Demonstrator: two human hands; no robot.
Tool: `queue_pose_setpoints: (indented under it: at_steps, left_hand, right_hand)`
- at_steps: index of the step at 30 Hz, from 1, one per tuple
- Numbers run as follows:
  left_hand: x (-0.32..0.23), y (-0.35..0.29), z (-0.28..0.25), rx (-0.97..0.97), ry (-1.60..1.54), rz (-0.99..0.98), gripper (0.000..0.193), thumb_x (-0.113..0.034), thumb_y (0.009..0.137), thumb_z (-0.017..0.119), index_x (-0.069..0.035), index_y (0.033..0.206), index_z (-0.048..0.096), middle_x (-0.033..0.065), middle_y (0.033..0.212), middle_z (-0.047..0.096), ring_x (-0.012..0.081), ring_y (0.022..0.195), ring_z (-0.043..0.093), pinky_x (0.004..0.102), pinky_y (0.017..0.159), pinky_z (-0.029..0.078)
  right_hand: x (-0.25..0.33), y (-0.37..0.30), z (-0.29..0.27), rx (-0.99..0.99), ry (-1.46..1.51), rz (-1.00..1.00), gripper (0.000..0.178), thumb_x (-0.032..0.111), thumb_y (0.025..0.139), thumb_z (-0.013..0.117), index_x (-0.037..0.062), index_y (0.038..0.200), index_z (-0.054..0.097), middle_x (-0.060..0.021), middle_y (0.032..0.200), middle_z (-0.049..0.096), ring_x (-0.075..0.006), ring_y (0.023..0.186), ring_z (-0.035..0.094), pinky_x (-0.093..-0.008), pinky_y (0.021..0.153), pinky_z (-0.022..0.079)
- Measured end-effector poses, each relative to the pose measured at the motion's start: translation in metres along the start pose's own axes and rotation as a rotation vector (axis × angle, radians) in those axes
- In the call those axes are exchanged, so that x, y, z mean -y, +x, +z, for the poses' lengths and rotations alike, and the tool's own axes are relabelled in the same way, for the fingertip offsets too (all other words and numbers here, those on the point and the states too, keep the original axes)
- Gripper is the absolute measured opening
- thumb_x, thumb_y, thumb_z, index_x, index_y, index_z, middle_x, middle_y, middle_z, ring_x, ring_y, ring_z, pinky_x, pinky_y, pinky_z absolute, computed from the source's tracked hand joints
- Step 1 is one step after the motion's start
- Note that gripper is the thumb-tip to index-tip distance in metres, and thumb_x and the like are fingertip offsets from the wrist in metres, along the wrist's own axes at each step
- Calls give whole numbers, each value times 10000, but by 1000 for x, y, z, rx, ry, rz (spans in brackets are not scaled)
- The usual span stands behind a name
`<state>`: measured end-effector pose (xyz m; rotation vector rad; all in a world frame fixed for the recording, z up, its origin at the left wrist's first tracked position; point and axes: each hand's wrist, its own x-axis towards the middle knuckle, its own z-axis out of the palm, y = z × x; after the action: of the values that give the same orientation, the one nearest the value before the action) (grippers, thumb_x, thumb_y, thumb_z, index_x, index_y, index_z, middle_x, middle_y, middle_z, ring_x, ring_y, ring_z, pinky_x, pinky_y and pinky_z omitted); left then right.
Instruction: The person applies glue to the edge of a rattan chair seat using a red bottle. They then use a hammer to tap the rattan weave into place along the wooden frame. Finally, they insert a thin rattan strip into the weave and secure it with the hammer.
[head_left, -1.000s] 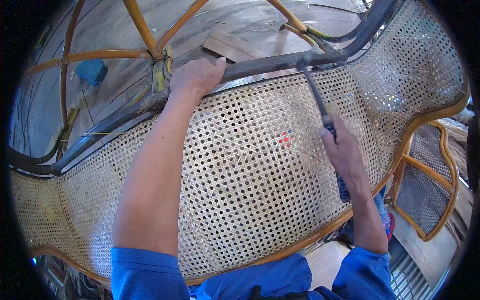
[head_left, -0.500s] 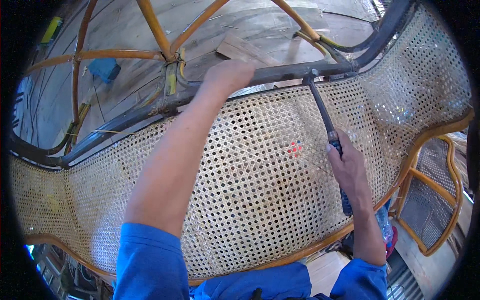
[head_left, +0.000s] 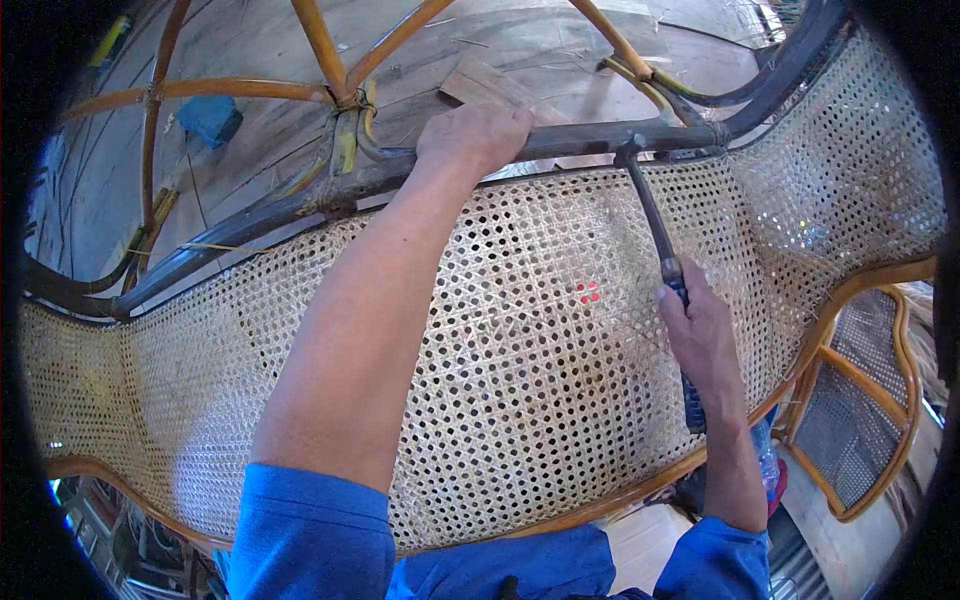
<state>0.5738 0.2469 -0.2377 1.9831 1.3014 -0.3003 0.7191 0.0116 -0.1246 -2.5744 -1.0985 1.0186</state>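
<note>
Right hand (head_left: 700,330): fingers closed around the handle of a hammer (head_left: 652,215), which lies slantwise over the woven cane panel (head_left: 530,390). Its head stands at the dark rail (head_left: 580,140) along the panel's far edge (contact cannot be confirmed). Left hand (head_left: 474,138): on the same rail, left of the hammer head; fingers mostly hidden, so their closure cannot be told.

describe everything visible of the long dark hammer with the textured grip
The long dark hammer has a small metal-looking head, slim shaft and thicker, textured black-blue grip. The bare right hand wraps the grip. The tool slants over the pale woven cane panel, its head at the dark rounded pole; whether they touch is unclear.
</note>
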Motion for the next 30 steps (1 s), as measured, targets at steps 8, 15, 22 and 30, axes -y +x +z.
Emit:
queue_pose_setpoints:
  at_steps: [8,15,22,30]
  left_hand:
    - [1,2,3,-38,12,-9,683,-553,923,308,7,1129,640,246,1211,588,410,1153,541,470,997,406]
    - [1,2,4,-38,0,-1,691,-553,924,297,14,1129,635,255,1219,579,412,1161,534,475,1001,401]
    - [-6,-2,-3,21,38,-67,655,-535,933,306,-28,1229,599,194,1298,551,340,1219,518,413,1036,386]
    - [1,2,4,-34,8,-11,668,-544,929,283,-30,1213,602,219,1289,545,383,1210,506,445,1033,380]
  right_hand:
    - [-4,2,2,44,-6,-27,322,187,935,538,54,1224,493,-128,735,572,-194,656,582,-341,623,473]
    - [3,0,5,-12,51,-8,303,189,935,534,69,1211,495,-140,740,573,-218,653,579,-353,637,475]
    - [7,-2,7,-60,46,-56,292,187,936,539,74,1203,495,-135,735,570,-213,645,580,-357,616,468]
    - [16,-4,8,-13,27,-27,281,184,942,535,56,1188,488,-131,736,569,-220,644,586,-362,611,466]
